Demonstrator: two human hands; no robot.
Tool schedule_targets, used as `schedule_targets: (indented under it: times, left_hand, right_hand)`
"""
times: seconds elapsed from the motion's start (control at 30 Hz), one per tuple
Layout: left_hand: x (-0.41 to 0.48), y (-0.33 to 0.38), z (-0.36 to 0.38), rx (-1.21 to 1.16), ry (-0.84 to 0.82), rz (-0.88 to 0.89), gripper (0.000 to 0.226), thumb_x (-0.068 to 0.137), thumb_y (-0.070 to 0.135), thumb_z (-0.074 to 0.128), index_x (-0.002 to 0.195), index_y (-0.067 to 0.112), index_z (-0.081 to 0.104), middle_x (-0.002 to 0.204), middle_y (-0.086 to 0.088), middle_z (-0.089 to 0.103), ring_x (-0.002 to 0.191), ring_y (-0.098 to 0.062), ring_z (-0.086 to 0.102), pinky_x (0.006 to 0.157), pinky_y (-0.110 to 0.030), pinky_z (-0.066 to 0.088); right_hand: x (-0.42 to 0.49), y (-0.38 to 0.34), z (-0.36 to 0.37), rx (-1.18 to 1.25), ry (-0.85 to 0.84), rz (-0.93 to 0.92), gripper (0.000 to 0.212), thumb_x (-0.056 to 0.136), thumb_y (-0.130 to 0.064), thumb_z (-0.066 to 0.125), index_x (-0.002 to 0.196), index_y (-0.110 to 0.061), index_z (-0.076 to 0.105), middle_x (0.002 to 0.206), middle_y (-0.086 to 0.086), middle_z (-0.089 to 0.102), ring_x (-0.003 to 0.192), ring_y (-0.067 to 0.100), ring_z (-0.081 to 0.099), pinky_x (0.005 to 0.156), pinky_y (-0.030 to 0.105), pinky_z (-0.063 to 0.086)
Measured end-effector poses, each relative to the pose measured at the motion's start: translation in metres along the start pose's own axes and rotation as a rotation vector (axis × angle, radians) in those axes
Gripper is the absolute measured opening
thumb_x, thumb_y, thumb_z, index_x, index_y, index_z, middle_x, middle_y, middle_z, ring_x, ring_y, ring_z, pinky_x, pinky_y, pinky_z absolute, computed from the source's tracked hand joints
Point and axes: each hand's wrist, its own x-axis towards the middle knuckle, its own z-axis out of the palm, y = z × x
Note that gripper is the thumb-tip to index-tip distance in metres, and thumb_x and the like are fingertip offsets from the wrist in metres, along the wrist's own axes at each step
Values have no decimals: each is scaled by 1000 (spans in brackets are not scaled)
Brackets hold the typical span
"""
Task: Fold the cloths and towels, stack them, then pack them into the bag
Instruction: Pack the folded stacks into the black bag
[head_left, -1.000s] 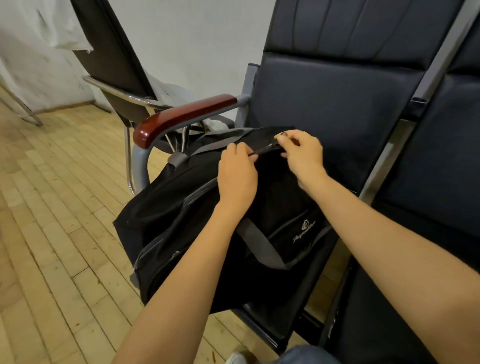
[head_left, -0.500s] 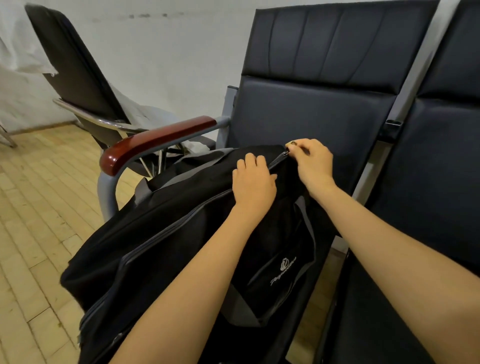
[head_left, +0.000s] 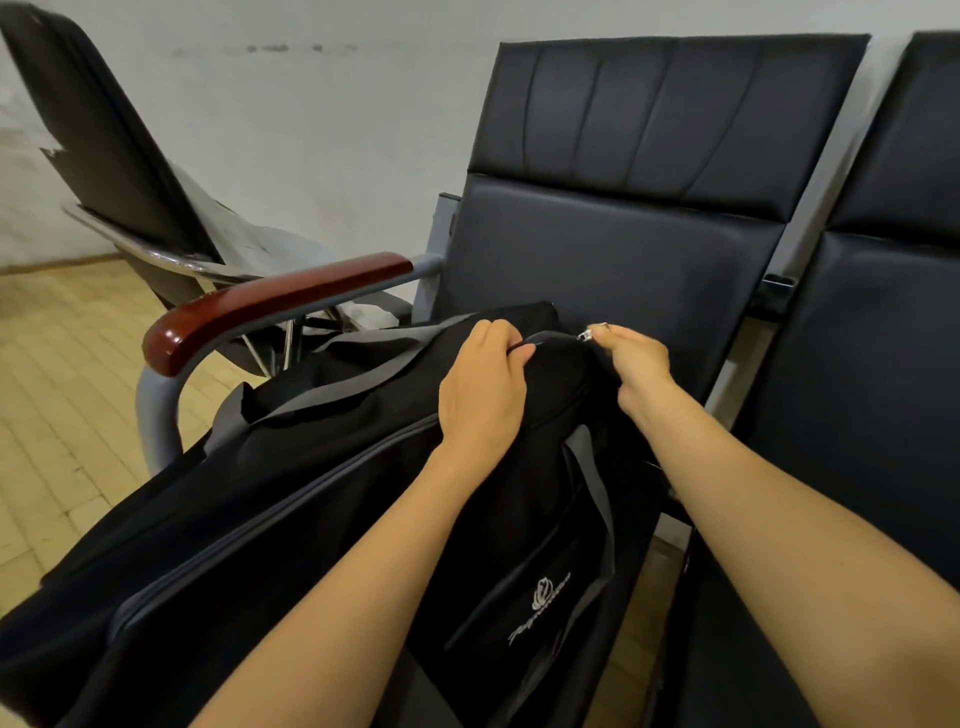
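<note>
A black duffel bag (head_left: 291, 499) with grey straps and a white logo lies on the seat of a black padded chair (head_left: 613, 244). My left hand (head_left: 483, 395) grips the fabric at the bag's top beside the zip line. My right hand (head_left: 626, 356) pinches the silver zip pull (head_left: 585, 335) at the bag's far end, close to the chair back. No cloths or towels show; the bag's inside is hidden.
A red-brown wooden armrest (head_left: 270, 301) on a grey metal tube runs left of the bag. Another black chair (head_left: 104, 150) with a pale cloth on it stands at the left. A second padded seat (head_left: 883, 338) is at the right. Wooden floor (head_left: 57, 364) lies to the left.
My right hand has drawn the zip pull further toward the chair back. My left hand kept its grip on the bag's top. The view has moved closer and lower.
</note>
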Motion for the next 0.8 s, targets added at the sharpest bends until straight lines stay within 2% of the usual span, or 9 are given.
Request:
schedule_targets:
  times: [0.13,0.2,0.33,0.47,0.53,0.6,0.7,0.73,0.8]
  left_hand:
    - [-5,-7,0,-54,38,13,16,98,30,51,89,17,53,89,10,49,79,-8,49,65,-22,41]
    - [-7,-9,1,-75,56,21,14,97,30,52,89,18,53,87,11,48,81,-6,47,63,-15,37]
    - [-13,-11,1,-145,113,53,12,97,27,54,88,18,54,86,11,49,82,-7,48,66,-15,38]
    - [-18,-17,-3,-190,174,112,8,96,23,56,90,17,56,84,12,48,79,-6,50,67,-14,39]
    - [-20,-18,-2,-226,188,101,8,95,21,56,89,16,56,85,12,49,80,-5,50,68,-12,38]
    - [-22,-18,0,-259,190,84,8,95,20,56,89,15,56,86,11,49,81,-4,50,70,-12,39]
    - [-17,-17,3,-273,178,48,8,96,21,55,89,17,54,85,12,48,82,-5,50,69,-12,39]
    - [-14,-18,5,-266,169,28,9,96,22,54,89,18,53,85,12,47,82,-4,49,69,-13,39]
    - [-9,-23,12,-251,152,-26,10,97,23,53,89,16,52,87,10,47,82,-2,49,67,-16,39]
  right_hand:
    - [20,16,-6,58,15,125,9,83,-5,68,88,-11,73,79,1,67,74,16,63,70,28,52]
    - [26,20,-5,43,11,135,13,82,-5,69,94,-8,73,79,3,67,74,17,63,75,31,54]
    - [36,19,-4,-17,29,173,19,82,-5,69,101,-5,71,79,6,65,81,24,62,85,37,54]
    - [50,30,-3,-19,83,319,35,86,-12,66,116,4,56,108,12,62,103,31,59,83,40,52]
    - [56,44,-2,-30,35,391,47,87,-19,66,126,5,53,122,14,60,107,33,59,72,39,49]
    - [63,54,-4,-75,13,409,51,87,-20,66,130,2,52,129,19,58,108,34,59,69,38,48]
    - [50,46,-4,-133,24,327,44,93,-22,58,129,3,52,126,15,58,83,26,57,58,30,44]
    - [43,43,-5,-151,-7,312,43,96,-29,53,129,0,53,119,13,59,76,22,54,59,28,44]
    - [19,37,-13,-120,-149,376,44,96,-50,46,111,-12,60,100,11,62,77,21,55,64,31,46]
